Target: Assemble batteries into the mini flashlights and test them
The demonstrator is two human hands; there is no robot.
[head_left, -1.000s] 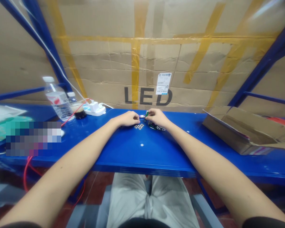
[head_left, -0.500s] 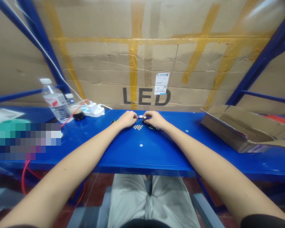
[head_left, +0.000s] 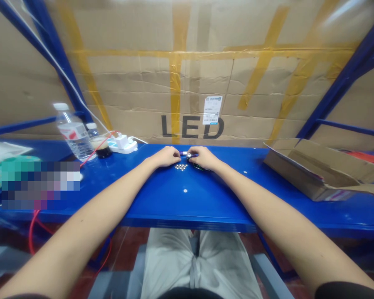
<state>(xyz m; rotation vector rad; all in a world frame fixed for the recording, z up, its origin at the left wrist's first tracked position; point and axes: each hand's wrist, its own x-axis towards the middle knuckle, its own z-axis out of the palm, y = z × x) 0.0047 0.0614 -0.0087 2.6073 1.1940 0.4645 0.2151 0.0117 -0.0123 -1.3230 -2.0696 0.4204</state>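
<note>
Near the far middle of the blue table (head_left: 187, 207), my left hand (head_left: 168, 157) is closed, thumb and fingers curled together; what its fingertips hold is too small to make out. Facing it, my right hand (head_left: 203, 157) pinches a small dark round piece with a silvery face (head_left: 189, 156). In the gap between both hands' fingertips shows a thin purple-and-silver rod (head_left: 183, 153). Just in front of the fingers lies a cluster of several small shiny round metal pieces (head_left: 181, 167). Under my right palm a dark object with a green edge (head_left: 199, 167) is mostly hidden.
An open cardboard box (head_left: 311, 174) stands at right. To the left are a water bottle (head_left: 73, 135), a cup of dark liquid (head_left: 103, 149), a white power strip (head_left: 124, 144) and a red cable (head_left: 96, 151). A large taped carton (head_left: 137, 91) rises behind the table.
My left forearm and wrist have shifted slightly left, and the dark-green bit by that wrist is out of sight. The small round piece in my right fingertips has moved slightly. The metal pieces stay put.
</note>
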